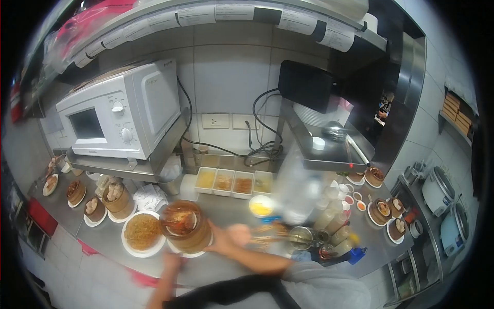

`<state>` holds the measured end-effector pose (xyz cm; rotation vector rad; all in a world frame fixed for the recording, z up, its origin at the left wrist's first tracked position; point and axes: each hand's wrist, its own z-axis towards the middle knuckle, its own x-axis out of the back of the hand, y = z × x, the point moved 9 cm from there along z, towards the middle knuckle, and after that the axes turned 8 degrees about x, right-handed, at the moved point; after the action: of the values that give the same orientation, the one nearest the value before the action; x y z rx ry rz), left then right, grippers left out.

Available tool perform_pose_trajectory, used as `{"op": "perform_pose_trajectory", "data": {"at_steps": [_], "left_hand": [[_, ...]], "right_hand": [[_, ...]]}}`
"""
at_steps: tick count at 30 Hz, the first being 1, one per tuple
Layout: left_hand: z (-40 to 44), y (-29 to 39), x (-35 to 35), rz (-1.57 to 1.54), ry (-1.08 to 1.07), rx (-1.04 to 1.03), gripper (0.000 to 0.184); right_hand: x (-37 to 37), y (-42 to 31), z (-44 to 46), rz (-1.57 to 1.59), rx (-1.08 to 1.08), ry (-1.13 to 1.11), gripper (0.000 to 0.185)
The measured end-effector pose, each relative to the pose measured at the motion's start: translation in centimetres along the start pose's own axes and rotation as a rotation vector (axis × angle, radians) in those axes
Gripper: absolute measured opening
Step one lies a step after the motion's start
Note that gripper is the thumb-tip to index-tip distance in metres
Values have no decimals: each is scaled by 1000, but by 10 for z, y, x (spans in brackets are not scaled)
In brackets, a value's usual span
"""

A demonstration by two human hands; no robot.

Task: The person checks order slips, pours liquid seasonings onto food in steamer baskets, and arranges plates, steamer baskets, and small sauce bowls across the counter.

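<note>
A tall bamboo steamer (199, 239) stands on a white plate (193, 254) near the counter's front edge, with what looks like reddish-brown chicken feet (180, 220) on top. My right hand (222, 242) is closed against the steamer's right side, low near the plate rim; its thumb side is blurred. Just left of the steamer's base, my left hand (172, 261) is at the plate's near edge, its fingers smeared by motion. Beside the steamer, a white plate holds fried rice (143, 232).
A white microwave (121, 116) sits on a raised shelf at left. More steamers (117, 201) stand below it. Behind are food tubs (224, 181). At right are sauce bottles (337, 219), a metal shelf (329, 154) and several plated steamers (382, 210).
</note>
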<state>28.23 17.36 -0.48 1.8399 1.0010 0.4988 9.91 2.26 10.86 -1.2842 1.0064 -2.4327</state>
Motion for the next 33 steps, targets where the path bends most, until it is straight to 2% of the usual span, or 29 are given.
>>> {"op": "perform_pose_trajectory", "data": {"at_steps": [3,9,12,13,15,16,18,19,20,21,22,23,24,26,29,32,33], "left_hand": [[10,-6,6,108,47,-3,51],[2,-7,4,-33,92,-28,47],[4,-19,-6,-21,6,37,51],[-3,-16,-9,-30,-6,21,56],[-20,-9,-13,64,-24,33,52],[-28,-8,-10,100,-19,48,51],[-47,7,5,274,-31,-49,44],[-68,21,19,329,54,-37,41],[-70,26,42,352,99,-118,30],[-63,20,77,356,219,-96,25],[-80,38,105,390,359,-73,27],[-63,29,144,357,402,-111,26],[-33,18,194,419,553,-318,17],[-44,44,251,133,580,-295,16],[-37,71,340,-106,676,-198,16],[1,105,428,-293,729,-220,15],[24,114,457,-351,717,-235,14]], "right_hand": [[-1,1,0,6,3,11,114],[-6,9,5,-20,-33,-53,112],[-10,25,7,77,12,23,111],[-7,26,4,56,19,45,108],[-1,22,1,12,36,85,103],[12,16,-3,-60,45,181,96],[23,-4,-21,-162,87,299,82],[28,-18,-30,-83,94,287,64],[35,-34,-39,4,93,261,46],[30,-50,-44,98,41,155,32],[21,-61,-48,180,-19,56,18],[3,-70,-53,339,-12,-38,11],[-12,-78,-54,487,-14,-112,5],[-42,-98,-50,684,-99,-310,7],[-86,-144,-25,851,-170,-523,8],[-156,-180,10,967,-315,-720,9],[-185,-188,23,1010,-371,-724,11]]}}
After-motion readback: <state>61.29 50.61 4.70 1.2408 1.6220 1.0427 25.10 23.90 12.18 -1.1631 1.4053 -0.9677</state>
